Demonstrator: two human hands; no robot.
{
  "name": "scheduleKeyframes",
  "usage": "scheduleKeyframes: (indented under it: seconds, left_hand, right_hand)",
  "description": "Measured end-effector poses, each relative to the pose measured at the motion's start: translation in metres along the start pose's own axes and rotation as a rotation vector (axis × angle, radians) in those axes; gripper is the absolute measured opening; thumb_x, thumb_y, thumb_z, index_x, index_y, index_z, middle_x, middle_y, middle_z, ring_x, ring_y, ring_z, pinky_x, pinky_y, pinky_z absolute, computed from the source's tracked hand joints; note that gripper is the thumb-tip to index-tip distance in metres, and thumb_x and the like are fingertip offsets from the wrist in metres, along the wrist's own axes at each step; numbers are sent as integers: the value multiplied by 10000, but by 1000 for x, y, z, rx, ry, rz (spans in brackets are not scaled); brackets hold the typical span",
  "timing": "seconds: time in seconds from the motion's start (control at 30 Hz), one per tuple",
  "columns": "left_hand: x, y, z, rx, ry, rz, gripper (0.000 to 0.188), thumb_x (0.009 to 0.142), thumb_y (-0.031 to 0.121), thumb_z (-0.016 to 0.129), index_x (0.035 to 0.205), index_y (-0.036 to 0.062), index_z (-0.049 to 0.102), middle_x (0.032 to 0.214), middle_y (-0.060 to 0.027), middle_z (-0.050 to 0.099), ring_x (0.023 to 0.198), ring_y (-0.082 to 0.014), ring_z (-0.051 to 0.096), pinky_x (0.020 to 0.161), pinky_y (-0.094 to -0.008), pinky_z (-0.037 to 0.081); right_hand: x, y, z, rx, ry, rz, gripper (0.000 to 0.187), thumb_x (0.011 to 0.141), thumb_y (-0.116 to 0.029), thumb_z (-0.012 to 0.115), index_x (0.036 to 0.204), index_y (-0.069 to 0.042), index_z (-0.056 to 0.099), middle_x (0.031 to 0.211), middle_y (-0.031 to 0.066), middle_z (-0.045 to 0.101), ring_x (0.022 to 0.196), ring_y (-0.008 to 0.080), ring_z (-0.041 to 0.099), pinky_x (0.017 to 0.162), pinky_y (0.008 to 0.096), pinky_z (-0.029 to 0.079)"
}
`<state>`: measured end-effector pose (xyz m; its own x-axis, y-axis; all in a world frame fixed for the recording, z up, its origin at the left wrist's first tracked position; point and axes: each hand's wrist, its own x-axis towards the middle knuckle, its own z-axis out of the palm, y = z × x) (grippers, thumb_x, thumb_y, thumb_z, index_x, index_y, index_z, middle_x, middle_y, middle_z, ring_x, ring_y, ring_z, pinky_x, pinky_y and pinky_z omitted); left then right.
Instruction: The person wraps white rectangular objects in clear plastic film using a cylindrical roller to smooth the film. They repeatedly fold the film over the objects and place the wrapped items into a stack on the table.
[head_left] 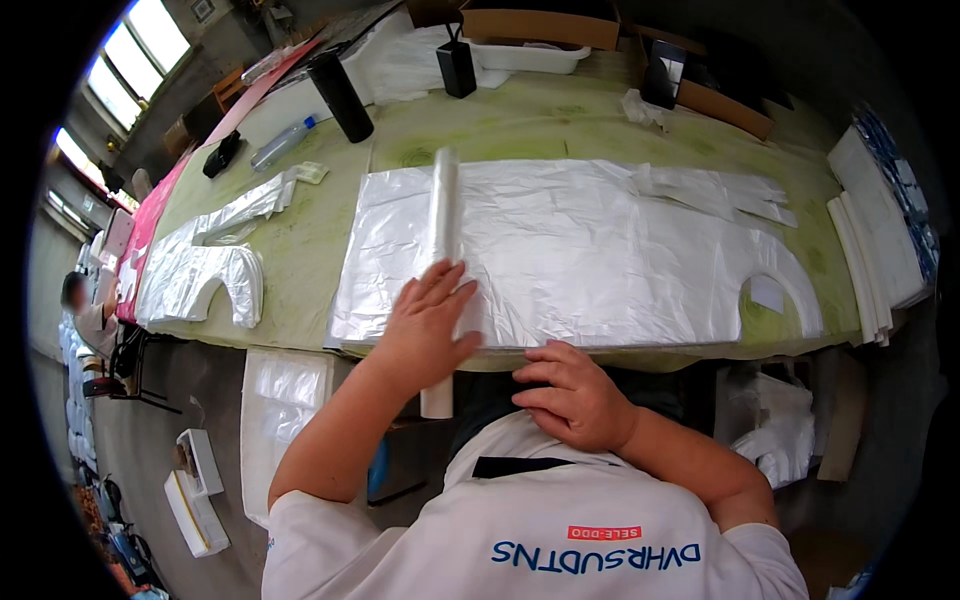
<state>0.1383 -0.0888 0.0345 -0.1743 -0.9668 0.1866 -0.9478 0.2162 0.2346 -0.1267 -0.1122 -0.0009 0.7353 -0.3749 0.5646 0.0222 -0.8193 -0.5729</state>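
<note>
Left hand (425,325): fingers spread over the roll (443,215), apparently to steady it | roll: across the plastic sheets (560,250), overhanging the bench (510,135) front edge, perhaps weighting them flat | right hand (580,400): by that edge, fingers loosely bent, nothing visibly held

Left hand (425,325) outstretched, palm down; right hand (578,400) loosely curled.

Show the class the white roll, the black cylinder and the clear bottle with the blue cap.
White roll (444,212): head view, on its length beyond the left hand (424,318).
Black cylinder (341,98): head view, middle of its side.
Clear bottle (281,146): head view, middle of its body.
</note>
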Motion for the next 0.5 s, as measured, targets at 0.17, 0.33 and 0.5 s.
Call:
scheduleKeyframes:
  seconds: [0.17, 0.33, 0.5]
  left_hand:
    - [-10, -39, -25, 145, 157, -240, 603, 848, 73, 638, 1438, 84, 514, 1545, -156, 454, 1449, -378, 382, 1197, -456, 318]
    - [6, -39, -4, 51, 18, -441, 788, 924, 290, 666, 1571, 28, 302, 1599, -240, 341, 1503, -412, 275, 1231, -457, 252]
    - [-13, -96, -15, 302, -49, -698, 882, 921, 440, 667, 1592, 42, 254, 1651, -255, 210, 1508, -458, 233, 1232, -511, 213]
  right_hand:
    - [-20, 5, 1, 37, 85, 146, 231, 785, -45, 751, 1013, -80, 743, 1119, 113, 676, 1139, 342, 603, 1008, 443, 489]
    - [-16, -1, -2, 28, 40, 28, 241, 786, -42, 746, 1024, -83, 744, 1102, 108, 687, 1119, 337, 617, 990, 449, 499]
    - [-34, 3, -8, 21, 118, 131, 233, 786, -31, 743, 1014, -81, 740, 1083, 102, 697, 1098, 329, 629, 979, 447, 504]
